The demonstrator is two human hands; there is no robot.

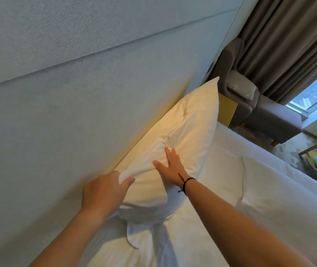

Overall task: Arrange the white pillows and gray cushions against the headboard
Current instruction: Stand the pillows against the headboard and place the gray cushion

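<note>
My left hand grips the near top edge of the white pillow; my thumb is in front and my other fingers are tucked behind it, out of sight. My right hand lies flat on the pillow's front with straight, spread fingers. The pillow leans on the headboard, just past my fingers. It stands on the white bed. A gray armchair sits far beyond, by the curtain.

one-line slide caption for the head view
Left hand grips the edge of a white pillow leaning against the headboard while the right hand presses flat on its front.
</note>
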